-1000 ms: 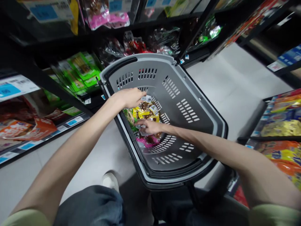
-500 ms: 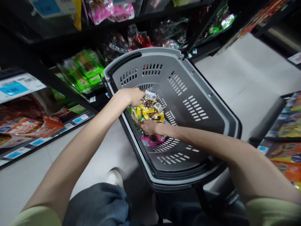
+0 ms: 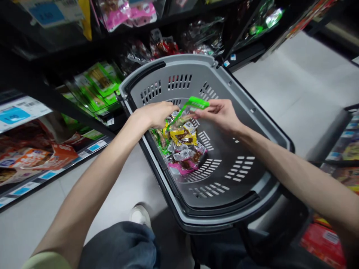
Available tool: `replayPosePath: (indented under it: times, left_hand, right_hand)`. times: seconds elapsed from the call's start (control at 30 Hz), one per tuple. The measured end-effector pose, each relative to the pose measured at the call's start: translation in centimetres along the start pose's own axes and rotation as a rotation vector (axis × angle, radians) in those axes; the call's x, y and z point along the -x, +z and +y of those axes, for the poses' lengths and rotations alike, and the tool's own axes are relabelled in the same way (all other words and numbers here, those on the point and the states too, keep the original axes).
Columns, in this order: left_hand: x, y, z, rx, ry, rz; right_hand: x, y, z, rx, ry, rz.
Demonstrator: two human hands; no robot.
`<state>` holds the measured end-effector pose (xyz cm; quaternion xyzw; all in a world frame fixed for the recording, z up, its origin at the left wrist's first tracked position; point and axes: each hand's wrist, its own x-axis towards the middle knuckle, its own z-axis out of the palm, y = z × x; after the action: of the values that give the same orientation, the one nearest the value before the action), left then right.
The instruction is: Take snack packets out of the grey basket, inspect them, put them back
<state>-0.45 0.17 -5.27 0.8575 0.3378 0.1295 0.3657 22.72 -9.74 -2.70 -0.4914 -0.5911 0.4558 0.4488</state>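
A grey plastic shopping basket [image 3: 252, 108] stands on the floor in front of me. Several small snack packets [image 3: 183, 151] in yellow, green and pink lie at its bottom left. My right hand [image 3: 220, 114] hovers over the basket and pinches one end of a long green packet [image 3: 189, 106]. My left hand [image 3: 155, 114] is curled over the basket's left rim with its fingertips closed at the packet's other end, just above the pile.
Dark shelves with green packets [image 3: 98, 84], orange bags [image 3: 53, 153] and pink bags [image 3: 126, 13] run along the left and back. Price tags [image 3: 17, 112] line the shelf edges. More goods sit low on the right [image 3: 325, 243]. My shoe [image 3: 140, 216] rests on the pale floor.
My right hand has come up out of the snack pile and lifted a green packet above the basket. My left hand has stayed at the left rim. The view has shifted slightly.
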Motion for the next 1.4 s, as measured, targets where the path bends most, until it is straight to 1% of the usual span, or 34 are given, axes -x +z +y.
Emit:
replayPosePath:
  times: [0.07,0.13,0.27,0.33,0.4,0.47,0.57,0.7,0.77,0.83,0.9,0.97,1.03,1.07,1.13,1.17,1.2,1.23,1.27,1.33,1.37,1.4]
  left_hand:
    - [-0.1,-0.1,-0.1,0.081,-0.036,0.080]
    - [-0.1,-0.1,-0.1,0.136,-0.029,0.132]
    - [0.3,-0.5,0.7,0.072,0.066,0.094]
    - [0.5,-0.6,1.2,0.050,0.080,0.093]
    - [0.6,-0.7,1.4,0.059,0.083,0.124]
    - [0.5,-0.9,1.5,0.101,0.096,0.180]
    - [0.3,-1.3,1.2,0.263,0.136,0.316]
    - [0.2,-1.7,0.6,0.427,0.160,0.504]
    - [0.3,-1.7,0.5,0.495,0.143,0.573]
    - [0.5,-1.6,1.0,0.553,0.136,0.602]
    - [0.9,-1.5,1.9,0.517,0.169,0.582]
    - [1.3,-1.6,3.2,0.380,0.237,0.539]
    - [1.7,-1.8,4.3,0.235,0.311,0.531]
    - [1.8,-2.0,4.7,0.203,0.330,0.555]
    - [1.9,-2.2,5.0,0.237,0.312,0.606]
    - [1.8,-2.4,5.0,0.288,0.282,0.599]
    - [1.6,-2.5,4.8,0.344,0.250,0.552]
    - [1.5,-2.6,4.6,0.390,0.225,0.465]
    - [1.4,-2.7,4.3,0.412,0.215,0.355]
    - [1.3,-2.9,4.0,0.384,0.234,0.157]
    - [1.3,-3.0,4.0,0.339,0.252,0.092]
    - [1.4,-3.0,4.1,0.285,0.269,0.058]
  right_hand:
    - [-0.2,-0.1,-0.1,-0.172,0.033,0.107]
    - [-0.6,0.1,-0.3,-0.295,0.065,0.167]
    - [-0.9,0.6,-0.8,-0.416,0.118,0.241]
    - [-0.7,0.8,-1.1,-0.463,0.121,0.239]
    - [-0.5,0.8,-1.4,-0.507,0.111,0.220]
    - [-0.5,0.6,-1.6,-0.539,0.128,0.196]
    - [-0.7,0.1,-1.5,-0.559,0.199,0.126]
    - [-0.6,0.1,-0.9,-0.428,0.213,0.073]
    - [-0.1,0.6,-0.8,-0.367,0.209,-0.002]
    - [0.4,1.5,-1.0,-0.333,0.211,-0.124]
    - [0.8,2.3,-1.2,-0.298,0.189,-0.216]
    - [1.0,2.9,-1.4,-0.265,0.146,-0.225]
    - [1.0,3.2,-1.4,-0.241,0.102,-0.174]
    - [1.0,3.1,-1.3,-0.229,0.083,-0.138]
    - [0.8,2.9,-1.0,-0.204,0.060,-0.078]
    - [0.7,2.8,-0.9,-0.191,0.057,-0.061]
    - [0.7,2.7,-0.8,-0.180,0.059,-0.053]
    - [0.6,2.6,-0.7,-0.171,0.062,-0.053]
    - [0.7,2.6,-0.6,-0.161,0.063,-0.058]
    - [0.8,2.7,-0.4,-0.135,0.057,-0.076]
    - [0.8,2.9,-0.4,-0.116,0.052,-0.091]
    - [1.0,3.0,-0.3,-0.092,0.048,-0.112]
